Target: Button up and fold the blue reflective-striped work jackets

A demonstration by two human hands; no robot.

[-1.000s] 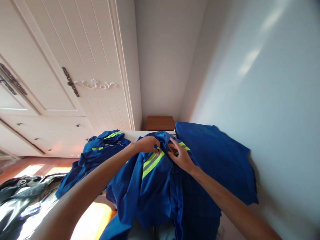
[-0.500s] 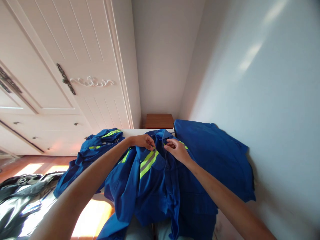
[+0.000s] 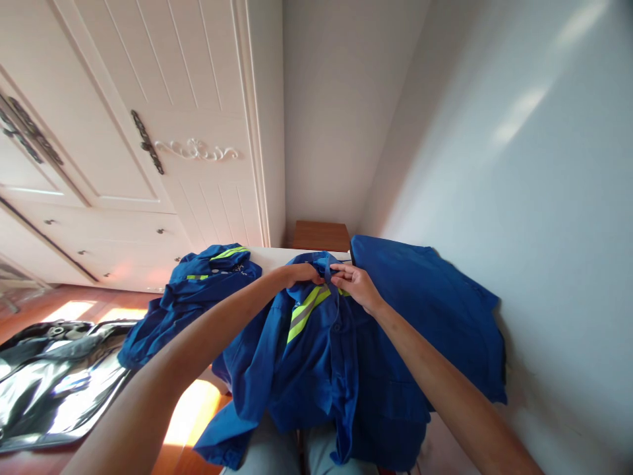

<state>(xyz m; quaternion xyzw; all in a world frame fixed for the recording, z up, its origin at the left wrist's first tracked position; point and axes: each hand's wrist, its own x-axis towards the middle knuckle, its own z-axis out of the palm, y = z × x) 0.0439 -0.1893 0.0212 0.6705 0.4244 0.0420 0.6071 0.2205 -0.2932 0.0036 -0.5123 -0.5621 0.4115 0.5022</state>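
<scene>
A blue jacket (image 3: 311, 376) with yellow-green and grey reflective stripes lies in front of me, its lower part over my knees. My left hand (image 3: 307, 272) is closed on the jacket's front edge just below the collar. From the right, my right hand (image 3: 355, 282) pinches the same front edge near the collar, thumb and fingers together. The two hands are almost touching. Buttons run down the placket below them. What lies between the fingertips is too small to tell.
Another blue striped garment (image 3: 198, 290) lies left, and a large blue cloth (image 3: 425, 303) right, by the wall. A white wardrobe (image 3: 208, 198) stands at left. On the floor lies an open suitcase (image 3: 64, 382). A brown wooden box (image 3: 321, 235) is behind.
My left hand has moved right and up to the collar edge, and my right hand has closed on it. Before, the hands were apart. The view has shifted slightly.
</scene>
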